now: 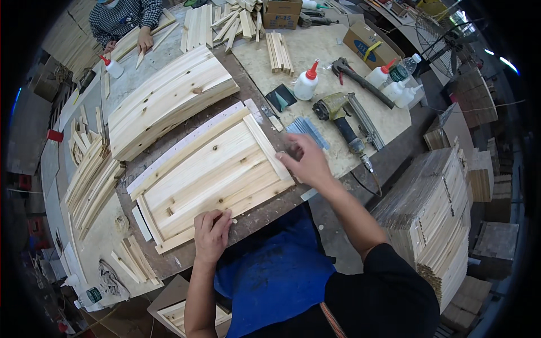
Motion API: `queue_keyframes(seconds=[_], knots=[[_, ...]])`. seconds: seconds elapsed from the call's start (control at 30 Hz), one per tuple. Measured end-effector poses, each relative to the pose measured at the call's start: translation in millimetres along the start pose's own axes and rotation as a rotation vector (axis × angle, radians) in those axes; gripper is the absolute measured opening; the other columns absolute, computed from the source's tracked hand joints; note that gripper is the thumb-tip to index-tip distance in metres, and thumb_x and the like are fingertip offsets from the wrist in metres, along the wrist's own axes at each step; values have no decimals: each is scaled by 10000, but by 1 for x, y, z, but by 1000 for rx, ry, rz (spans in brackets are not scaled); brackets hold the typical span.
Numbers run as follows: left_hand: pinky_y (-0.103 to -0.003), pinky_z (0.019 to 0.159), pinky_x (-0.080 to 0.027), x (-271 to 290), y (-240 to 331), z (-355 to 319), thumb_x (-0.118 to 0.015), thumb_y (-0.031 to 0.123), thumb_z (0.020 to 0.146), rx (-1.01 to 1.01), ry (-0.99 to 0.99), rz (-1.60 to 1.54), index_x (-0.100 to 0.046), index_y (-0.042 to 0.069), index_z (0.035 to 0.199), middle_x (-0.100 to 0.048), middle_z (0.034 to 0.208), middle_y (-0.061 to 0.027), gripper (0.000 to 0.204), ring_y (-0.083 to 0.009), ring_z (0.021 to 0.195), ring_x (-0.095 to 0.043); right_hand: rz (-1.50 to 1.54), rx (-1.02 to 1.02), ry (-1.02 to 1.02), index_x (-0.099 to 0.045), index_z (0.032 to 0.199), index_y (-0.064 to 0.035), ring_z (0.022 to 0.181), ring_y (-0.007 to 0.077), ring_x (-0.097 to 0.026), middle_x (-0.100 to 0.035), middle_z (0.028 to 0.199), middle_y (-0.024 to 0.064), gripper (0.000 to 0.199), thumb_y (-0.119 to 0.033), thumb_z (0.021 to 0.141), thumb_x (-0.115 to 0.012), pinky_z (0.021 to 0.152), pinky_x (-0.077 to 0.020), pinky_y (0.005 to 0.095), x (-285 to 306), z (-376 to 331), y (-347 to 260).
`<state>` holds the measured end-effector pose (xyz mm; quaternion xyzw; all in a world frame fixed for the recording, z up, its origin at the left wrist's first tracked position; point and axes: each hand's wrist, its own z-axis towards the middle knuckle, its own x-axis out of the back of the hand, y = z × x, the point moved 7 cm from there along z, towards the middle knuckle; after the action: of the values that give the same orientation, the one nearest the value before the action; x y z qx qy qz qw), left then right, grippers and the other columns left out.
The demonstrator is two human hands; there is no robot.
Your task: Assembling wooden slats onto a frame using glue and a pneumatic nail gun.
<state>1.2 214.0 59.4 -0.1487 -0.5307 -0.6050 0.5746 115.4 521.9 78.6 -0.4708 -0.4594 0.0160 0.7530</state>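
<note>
In front of me a pale wooden panel (208,163) lies flat, with thin wooden strips along its edges. My left hand (211,234) is at the panel's near edge, its bent fingers close together and gripping the near strip. At the right end, my right hand (309,160) is beside the end strip (266,146). Its thumb reaches that strip while the forefinger stands apart, with nothing visible between them. Behind the panel runs a pale curved strip (189,147) against a straight wooden one.
A stack of curved boards (172,101) stands behind the panel. To the right lie a nail gun (346,124), nail strips (307,130), a glue bottle (306,81) and a hammer (363,83). Curved strips (93,180) lie left; a co-worker's hand (145,40) is at the far left.
</note>
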Motion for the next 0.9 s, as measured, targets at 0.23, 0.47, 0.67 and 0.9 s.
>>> queue_keyframes(seconds=[0.23, 0.47, 0.67, 0.9], knots=[[-446, 900, -527, -1, -2, 1, -865, 50, 837, -7, -8, 12, -785, 76, 1174, -687, 1109, -101, 347, -329, 1024, -633, -457, 47, 368, -626, 1413, -4, 1176, 402, -670, -698, 1258, 221, 615, -271, 904, -844, 1029, -539, 484, 113, 11, 96], [-445, 907, -527, -3, -1, -2, -859, 55, 845, -19, 11, 23, -778, 75, 1185, -684, 1113, -94, 350, -328, 1027, -634, -455, -197, 158, -532, 1510, -2, 1213, 446, -683, -697, 1300, 292, 758, -239, 863, -847, 1051, -544, 509, 101, 43, 110], [-444, 920, -526, 0, -3, -5, -848, 81, 852, -14, 23, 0, -776, 78, 1178, -681, 1096, -86, 333, -319, 1030, -638, -493, -299, -19, -522, 1501, 24, 1180, 493, -699, -730, 1226, 338, 758, -172, 818, -784, 1031, -557, 515, 101, 71, 120], [-416, 905, -531, 5, -1, -2, -853, 54, 824, 3, 47, -46, -783, 77, 1142, -687, 1075, -91, 327, -315, 1014, -644, 61, -399, -273, -709, 1018, 20, 622, 232, -706, -735, 782, 139, 210, -136, 902, -787, 576, -552, 392, 130, 59, 20]])
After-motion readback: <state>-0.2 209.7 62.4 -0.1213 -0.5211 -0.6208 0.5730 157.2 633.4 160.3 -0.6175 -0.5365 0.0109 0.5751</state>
